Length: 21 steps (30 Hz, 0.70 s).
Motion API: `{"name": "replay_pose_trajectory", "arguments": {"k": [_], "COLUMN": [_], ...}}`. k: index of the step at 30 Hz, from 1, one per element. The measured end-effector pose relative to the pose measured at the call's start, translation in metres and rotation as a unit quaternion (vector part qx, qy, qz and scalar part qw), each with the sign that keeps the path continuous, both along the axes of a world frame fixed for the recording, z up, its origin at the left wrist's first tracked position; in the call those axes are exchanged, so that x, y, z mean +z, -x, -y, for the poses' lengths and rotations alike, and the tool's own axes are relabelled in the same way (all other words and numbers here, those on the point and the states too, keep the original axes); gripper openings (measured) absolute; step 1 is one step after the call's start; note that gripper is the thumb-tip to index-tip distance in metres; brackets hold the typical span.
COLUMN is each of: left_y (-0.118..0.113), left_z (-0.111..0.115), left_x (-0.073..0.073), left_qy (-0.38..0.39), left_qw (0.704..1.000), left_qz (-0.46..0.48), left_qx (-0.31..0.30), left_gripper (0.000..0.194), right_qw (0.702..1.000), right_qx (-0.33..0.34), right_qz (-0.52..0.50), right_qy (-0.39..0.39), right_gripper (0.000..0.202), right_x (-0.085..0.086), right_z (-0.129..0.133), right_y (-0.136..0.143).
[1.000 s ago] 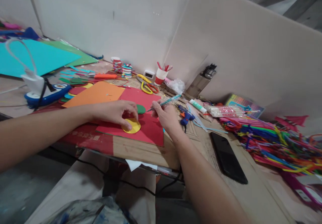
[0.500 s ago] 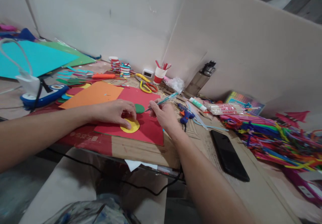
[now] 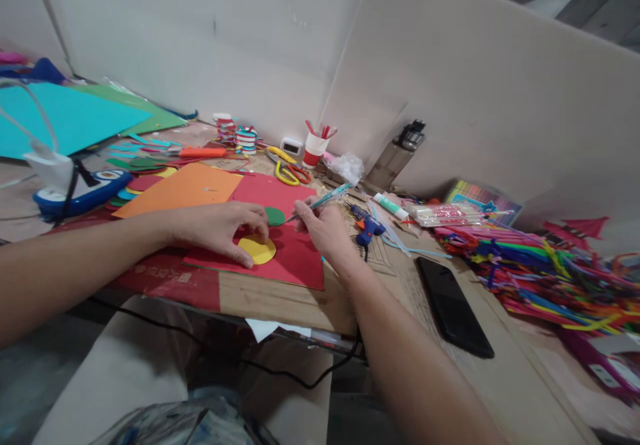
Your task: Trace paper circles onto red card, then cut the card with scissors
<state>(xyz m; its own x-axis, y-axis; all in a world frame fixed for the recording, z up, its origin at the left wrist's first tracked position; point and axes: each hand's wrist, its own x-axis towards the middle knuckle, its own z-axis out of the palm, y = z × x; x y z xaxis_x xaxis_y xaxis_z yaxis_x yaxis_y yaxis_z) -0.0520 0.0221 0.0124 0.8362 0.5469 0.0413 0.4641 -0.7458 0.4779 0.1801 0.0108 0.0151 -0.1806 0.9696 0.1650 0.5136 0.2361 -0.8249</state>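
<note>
A yellow paper circle point(image 3: 260, 251) lies on a sheet of red paper point(image 3: 295, 265) at the table's front. My left hand point(image 3: 233, 231) is curved over the circle, its thumb at the left edge and its bent fingertips at the upper right edge. Just above sits a green paper circle point(image 3: 275, 216), partly covered by my left fingers. My right hand point(image 3: 320, 221) grips a teal pen point(image 3: 330, 195), whose tip points down and left beside the green circle. Orange paper point(image 3: 187, 188) overlaps the red sheet at the left.
Behind the paper are scissors point(image 3: 283, 165) and a paper cup point(image 3: 315, 148). A blue glue gun point(image 3: 369, 228), a glue stick point(image 3: 391, 206) and a black phone point(image 3: 453, 308) lie right of my right arm. Colourful pipe cleaners point(image 3: 545, 271) are piled farther right.
My left thumb has slid from the yellow circle's face to its left edge, and the fingers have spread wider around it. My right hand keeps the pen in nearly the same spot.
</note>
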Motion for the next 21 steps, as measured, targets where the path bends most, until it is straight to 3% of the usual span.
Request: {"name": "replay_pose_trajectory", "arguments": {"k": [13, 21], "left_y": [-0.0017, -0.0049], "left_z": [0.0016, 0.0013], "left_x": [0.0026, 0.0003], "left_qy": [-0.008, 0.003], "left_qw": [1.0, 1.0], "left_qz": [-0.017, 0.005], "left_qx": [0.016, 0.018], "left_gripper": [0.039, 0.018], "right_qw": [1.0, 0.998], "right_qx": [0.009, 0.059], "right_qz": [0.003, -0.027], "right_qy": [-0.002, 0.002], "right_gripper": [0.036, 0.036], "right_x": [-0.0003, -0.0001], "right_z": [0.0005, 0.006], "right_y": [0.0005, 0.0004]}}
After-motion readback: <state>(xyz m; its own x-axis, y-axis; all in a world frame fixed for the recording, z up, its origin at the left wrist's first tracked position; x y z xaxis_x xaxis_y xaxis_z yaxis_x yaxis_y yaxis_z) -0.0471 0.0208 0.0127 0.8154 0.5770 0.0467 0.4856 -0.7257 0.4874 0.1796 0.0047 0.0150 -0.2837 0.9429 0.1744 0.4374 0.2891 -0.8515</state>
